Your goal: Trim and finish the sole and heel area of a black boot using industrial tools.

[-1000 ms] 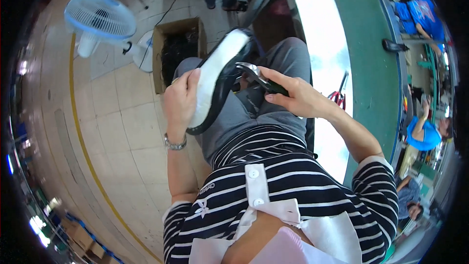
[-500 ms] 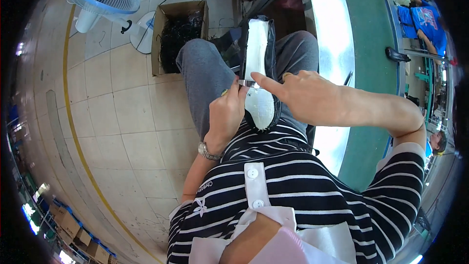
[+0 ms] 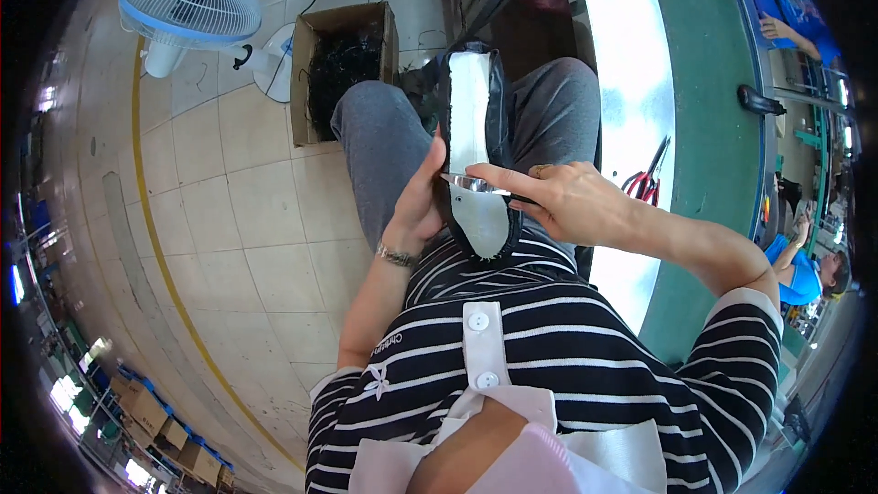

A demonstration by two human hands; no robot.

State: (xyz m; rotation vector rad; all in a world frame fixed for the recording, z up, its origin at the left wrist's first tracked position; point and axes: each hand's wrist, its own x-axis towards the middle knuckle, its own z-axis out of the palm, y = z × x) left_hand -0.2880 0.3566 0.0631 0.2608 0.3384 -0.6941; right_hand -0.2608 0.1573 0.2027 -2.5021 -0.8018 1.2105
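A black shoe upper on its last [image 3: 496, 114] lies sole up between my thighs, toe end close to my belly. Its underside is white, with a rough black edge folded in around it. Along the shoe's left side, my left hand [image 3: 417, 205] holds it, thumb pointing up the edge. My right hand [image 3: 578, 205] grips a shiny metal blade tool [image 3: 474, 184] with a dark handle. Its index finger is stretched along the blade, which lies across the white underside at the narrow middle. The left hand's fingers are partly hidden behind the shoe.
Beside my right knee runs a shiny metal ledge [image 3: 631, 64] holding red-handled cutters [image 3: 646, 185], next to a green belt [image 3: 709, 110]. A cardboard box [image 3: 300, 82] of black scraps and a standing fan [image 3: 190, 2] are ahead left. People work beyond the belt.
My left hand has moved from beside the blade to the shoe's side, its thumb now spread. My right hand and the blade have come slightly nearer me. The red-handled cutters are now uncovered.
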